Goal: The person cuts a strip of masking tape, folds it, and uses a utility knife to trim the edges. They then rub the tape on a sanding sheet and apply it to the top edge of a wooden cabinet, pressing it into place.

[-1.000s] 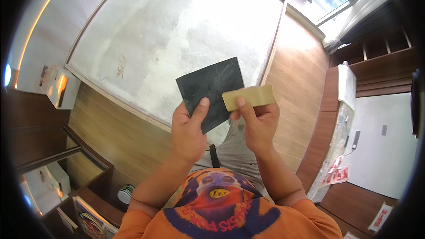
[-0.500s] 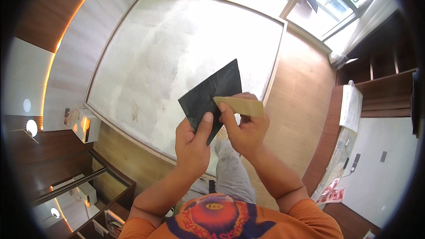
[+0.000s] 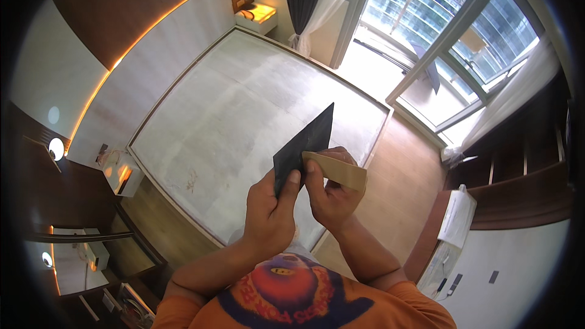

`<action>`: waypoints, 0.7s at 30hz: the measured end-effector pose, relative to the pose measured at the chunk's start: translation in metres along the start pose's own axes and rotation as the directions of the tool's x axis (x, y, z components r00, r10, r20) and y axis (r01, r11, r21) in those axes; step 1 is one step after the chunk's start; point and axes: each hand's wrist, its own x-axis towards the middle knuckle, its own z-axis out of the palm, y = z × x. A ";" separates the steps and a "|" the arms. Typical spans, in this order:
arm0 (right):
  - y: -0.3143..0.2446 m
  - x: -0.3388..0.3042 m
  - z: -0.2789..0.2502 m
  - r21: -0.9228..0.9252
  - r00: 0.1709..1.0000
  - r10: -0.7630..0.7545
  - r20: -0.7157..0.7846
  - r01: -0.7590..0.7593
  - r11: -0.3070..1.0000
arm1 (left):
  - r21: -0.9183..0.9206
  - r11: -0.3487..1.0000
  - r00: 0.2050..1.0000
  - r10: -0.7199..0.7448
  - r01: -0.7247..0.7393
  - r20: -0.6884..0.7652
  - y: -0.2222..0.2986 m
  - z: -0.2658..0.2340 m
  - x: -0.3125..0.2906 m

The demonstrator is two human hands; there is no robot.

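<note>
A thin black sheet with straight edges [image 3: 303, 144] is held up in front of my chest. My left hand [image 3: 267, 216] pinches its lower edge, thumb on the near face and the other fingers out of sight behind. In my right hand [image 3: 332, 203] is a stiff, flat tan strip [image 3: 339, 170], gripped between thumb and curled fingers. The strip's left end meets the black sheet's face near my left thumb; whether the two are joined I cannot tell.
Beyond my hands lies a large, low bed-sized platform [image 3: 244, 94] with a pale, smudged top and raised rim. Wall-mounted bedside boxes [image 3: 125, 173] flank it. A glass door [image 3: 420, 79] with curtains stands at far right, above wooden flooring [image 3: 396, 167]. A long cabinet [image 3: 429, 231] runs along the right.
My view has tilted up, showing more of the window and far wall. The black sheet has turned more edge-on, and both hands keep their holds.
</note>
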 end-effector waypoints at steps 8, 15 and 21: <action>0.032 0.091 0.042 -0.049 0.915 0.108 0.389 -0.097 0.994 | 0.063 0.998 1.000 0.000 0.000 -0.010 -0.002 -0.047 0.088; 0.091 0.172 0.157 0.298 0.908 0.388 0.162 -0.419 0.858 | -0.298 0.954 0.999 -0.004 -0.006 -0.032 0.009 -0.110 0.223; 0.135 0.263 0.244 -0.096 0.995 -0.024 0.099 0.033 0.995 | -0.227 0.974 1.000 0.018 -0.023 -0.023 0.036 -0.158 0.336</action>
